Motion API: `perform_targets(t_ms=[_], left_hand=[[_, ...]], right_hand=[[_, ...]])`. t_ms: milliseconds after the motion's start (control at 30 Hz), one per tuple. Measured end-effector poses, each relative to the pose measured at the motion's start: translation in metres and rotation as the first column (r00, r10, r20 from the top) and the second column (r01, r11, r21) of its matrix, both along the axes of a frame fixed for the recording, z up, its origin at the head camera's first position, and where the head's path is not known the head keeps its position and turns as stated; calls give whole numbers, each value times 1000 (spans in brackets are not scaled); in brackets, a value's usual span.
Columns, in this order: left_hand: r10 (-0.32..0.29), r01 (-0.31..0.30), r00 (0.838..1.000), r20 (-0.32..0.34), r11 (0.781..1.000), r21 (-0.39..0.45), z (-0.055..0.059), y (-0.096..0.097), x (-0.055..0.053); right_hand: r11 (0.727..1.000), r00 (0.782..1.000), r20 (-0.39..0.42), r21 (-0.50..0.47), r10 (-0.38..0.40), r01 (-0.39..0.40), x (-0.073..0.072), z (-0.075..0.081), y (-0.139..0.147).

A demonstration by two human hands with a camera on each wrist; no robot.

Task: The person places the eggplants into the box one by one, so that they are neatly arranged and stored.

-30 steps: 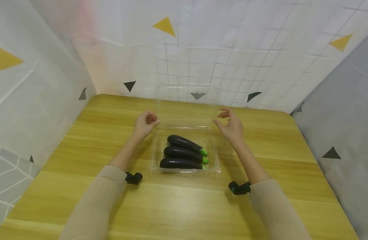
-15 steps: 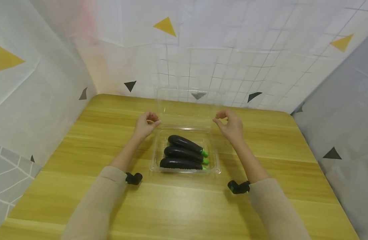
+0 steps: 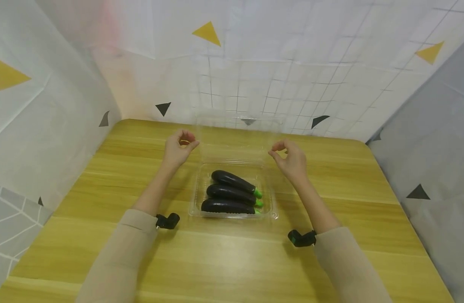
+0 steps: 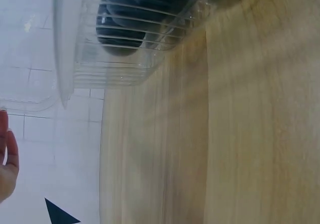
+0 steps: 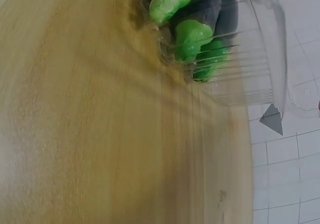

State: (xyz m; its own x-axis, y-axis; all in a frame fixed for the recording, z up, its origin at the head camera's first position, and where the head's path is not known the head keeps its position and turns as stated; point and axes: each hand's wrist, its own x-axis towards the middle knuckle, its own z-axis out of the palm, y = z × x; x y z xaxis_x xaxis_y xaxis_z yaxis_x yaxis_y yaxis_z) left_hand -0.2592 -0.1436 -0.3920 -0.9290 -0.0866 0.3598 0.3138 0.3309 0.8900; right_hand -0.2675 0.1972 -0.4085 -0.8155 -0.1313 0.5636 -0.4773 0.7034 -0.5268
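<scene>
A clear plastic clamshell container [image 3: 194, 202] stands on the table with its transparent lid [image 3: 235, 136] raised at the back. Three dark eggplants [image 3: 232, 191] with green stem ends lie side by side in its base. My left hand [image 3: 178, 147] pinches the lid's left edge between thumb and fingers. On the opposite side, my right hand [image 3: 290, 160] pinches the right edge. Ribbed container walls and the eggplants [image 5: 195, 38] fill the top of the right wrist view. At the left border of the left wrist view, only part of the left hand [image 4: 7, 159] shows.
The wooden table [image 3: 224, 261] reaches back to a white patterned sheet [image 3: 141, 84] hanging behind it. More sheeting stands along both sides. A black wrist camera [image 3: 301, 238] sticks out from the right cuff, another black camera [image 3: 168, 221] from the left.
The lid's upper edge has come lower in the head view and looks wider, so it leans more toward me. My left hand has shifted slightly up and left; the eggplants stay put.
</scene>
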Motion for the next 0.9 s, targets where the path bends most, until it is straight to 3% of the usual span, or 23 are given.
perform_targets(t_ms=[133,367,533,900], left_hand=[[3,-3,1000,6,1000,-19,1,0,2],[9,-10,999,-33,1000,-26,0,1,3],[-14,14,999,-35,1000,-12,1,0,4],[-59,68,995,-83,992,108,25,2,7]], right_hand=[[1000,1000,2,-9,4,-4,2,3,0],[998,992,-123,-51,25,-32,3,16,1],[998,990,-138,-50,29,-36,3,17,2],[998,992,-120,-56,34,-41,5,17,1]])
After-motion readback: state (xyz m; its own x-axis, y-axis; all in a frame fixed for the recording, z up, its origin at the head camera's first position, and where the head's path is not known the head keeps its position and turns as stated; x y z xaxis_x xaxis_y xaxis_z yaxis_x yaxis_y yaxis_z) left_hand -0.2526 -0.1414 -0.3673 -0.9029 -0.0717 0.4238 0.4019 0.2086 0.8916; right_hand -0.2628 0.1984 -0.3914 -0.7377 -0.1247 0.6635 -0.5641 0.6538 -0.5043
